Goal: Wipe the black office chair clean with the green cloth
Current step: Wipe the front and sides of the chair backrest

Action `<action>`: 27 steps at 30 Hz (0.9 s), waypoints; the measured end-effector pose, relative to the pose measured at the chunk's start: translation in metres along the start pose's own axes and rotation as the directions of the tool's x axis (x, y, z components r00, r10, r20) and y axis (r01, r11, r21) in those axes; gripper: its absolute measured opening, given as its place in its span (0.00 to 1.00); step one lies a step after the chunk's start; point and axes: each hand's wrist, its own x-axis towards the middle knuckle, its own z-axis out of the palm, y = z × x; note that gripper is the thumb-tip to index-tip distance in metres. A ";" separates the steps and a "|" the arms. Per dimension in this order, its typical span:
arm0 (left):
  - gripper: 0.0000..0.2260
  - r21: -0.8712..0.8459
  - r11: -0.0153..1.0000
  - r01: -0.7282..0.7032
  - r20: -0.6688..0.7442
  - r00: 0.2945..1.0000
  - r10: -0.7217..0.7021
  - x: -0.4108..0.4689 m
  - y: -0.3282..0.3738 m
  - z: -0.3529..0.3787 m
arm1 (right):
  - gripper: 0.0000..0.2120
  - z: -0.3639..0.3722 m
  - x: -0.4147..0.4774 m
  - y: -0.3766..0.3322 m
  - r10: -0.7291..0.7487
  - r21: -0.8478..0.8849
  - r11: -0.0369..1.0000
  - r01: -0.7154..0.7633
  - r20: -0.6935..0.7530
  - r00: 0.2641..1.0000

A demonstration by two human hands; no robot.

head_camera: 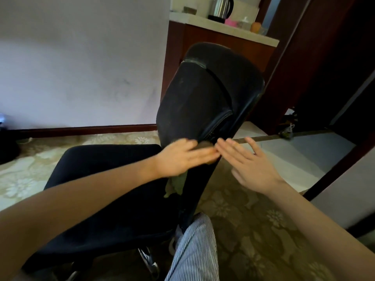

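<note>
Cloth (174, 187) (dull green, crumpled) pressed on black chair (194, 102) by flat left hand (182, 157); right hand (250, 166) grip wide too.

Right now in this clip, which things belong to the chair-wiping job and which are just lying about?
Part of the job: black office chair; green cloth, pressed against the chair by the left hand; right hand, open beside it.
Lying about: kettle, pink container and orange object on the counter.

The cloth (174, 186) lies under the left hand (180, 157) on the chair backrest (203, 88), right hand (251, 165) beside it.
</note>
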 end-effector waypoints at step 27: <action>0.21 -0.613 -0.359 0.704 0.603 0.123 -0.788 0.054 -0.027 0.019 | 0.27 -0.059 0.065 0.020 0.068 0.088 0.991 -0.099 0.304 0.950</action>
